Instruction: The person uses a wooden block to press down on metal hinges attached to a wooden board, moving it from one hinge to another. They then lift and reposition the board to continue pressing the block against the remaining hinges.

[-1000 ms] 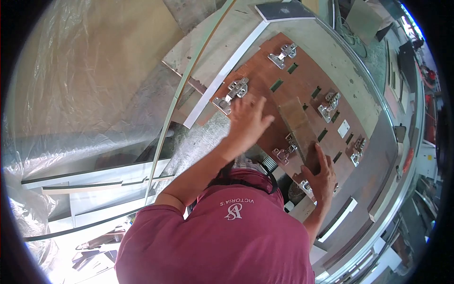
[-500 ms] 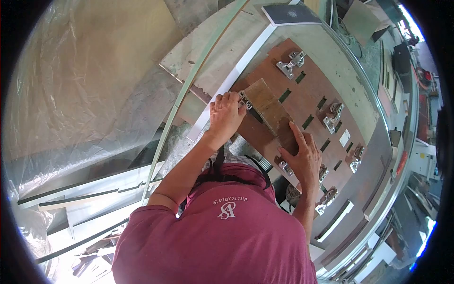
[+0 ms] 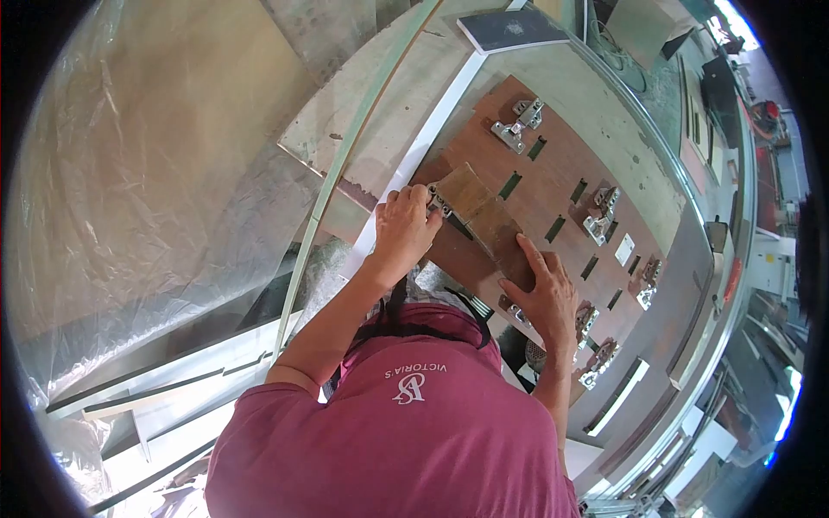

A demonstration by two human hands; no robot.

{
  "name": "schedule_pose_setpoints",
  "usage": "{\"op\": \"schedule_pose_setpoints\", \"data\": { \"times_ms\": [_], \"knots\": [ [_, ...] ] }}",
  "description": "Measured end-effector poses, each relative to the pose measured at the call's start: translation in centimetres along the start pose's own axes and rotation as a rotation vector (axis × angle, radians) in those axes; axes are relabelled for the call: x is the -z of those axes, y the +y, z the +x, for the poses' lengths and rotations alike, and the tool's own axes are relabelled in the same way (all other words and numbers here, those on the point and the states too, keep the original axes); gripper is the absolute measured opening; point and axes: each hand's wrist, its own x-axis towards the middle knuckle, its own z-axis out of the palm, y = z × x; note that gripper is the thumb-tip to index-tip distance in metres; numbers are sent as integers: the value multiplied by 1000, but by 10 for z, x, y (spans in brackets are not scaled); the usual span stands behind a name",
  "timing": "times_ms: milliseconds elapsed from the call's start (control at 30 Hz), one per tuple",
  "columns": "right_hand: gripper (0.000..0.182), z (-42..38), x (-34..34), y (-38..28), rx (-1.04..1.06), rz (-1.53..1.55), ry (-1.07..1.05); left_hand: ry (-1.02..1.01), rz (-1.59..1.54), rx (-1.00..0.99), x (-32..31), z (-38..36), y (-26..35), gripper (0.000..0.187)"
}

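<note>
A brown board point(image 3: 561, 186) with dark slots carries several metal cabinet hinges, among them one hinge point(image 3: 518, 125) at its far end and another hinge point(image 3: 601, 216) near its right side. On top of the board lies a smaller worn wooden block point(image 3: 475, 207). My left hand point(image 3: 404, 226) is closed on a metal hinge point(image 3: 439, 200) at the block's left edge. Its fingertips are partly hidden behind the hand. My right hand point(image 3: 546, 289) grips the block's near right end, thumb on the near side and fingers over the far edge.
A white strip point(image 3: 440, 116) runs along the board's left side, with a dark panel point(image 3: 514, 31) at its far end. A small white label point(image 3: 624, 249) sits on the board. Plastic sheeting point(image 3: 155, 198) covers a large panel at left. A metal rail point(image 3: 643, 112) borders the right.
The view has shifted slightly, so the board and hinges appear a little left and lower. Both hands keep their hold on the hinge and block.
</note>
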Motion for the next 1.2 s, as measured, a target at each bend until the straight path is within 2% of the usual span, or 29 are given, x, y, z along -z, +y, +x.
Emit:
{"op": "schedule_pose_setpoints", "data": {
  "times_ms": [700, 800, 933, 1000, 1133, 1200],
  "knots": [
    [72, -13, 7, 13, -96, 41, 48, -83, 37, -34, 9, 7, 0, 29],
    [72, -11, 15, 27, -78, 54, 109, -6, 25, -79, 20, 28, 17, 34],
    [70, 16, 34, 46, -150, 43, 276, 119, 14, -252, 3, 95, 50, 43],
    [69, 35, 43, 50, -227, 17, 384, 37, 5, -209, -17, 128, 69, 43],
    [67, 71, 54, 50, -302, 26, 377, 34, 43, -242, -68, 166, 81, 45],
    [66, 85, 48, 57, -202, 39, 382, 62, 71, -201, -84, 175, 82, 43]
  ]
}}
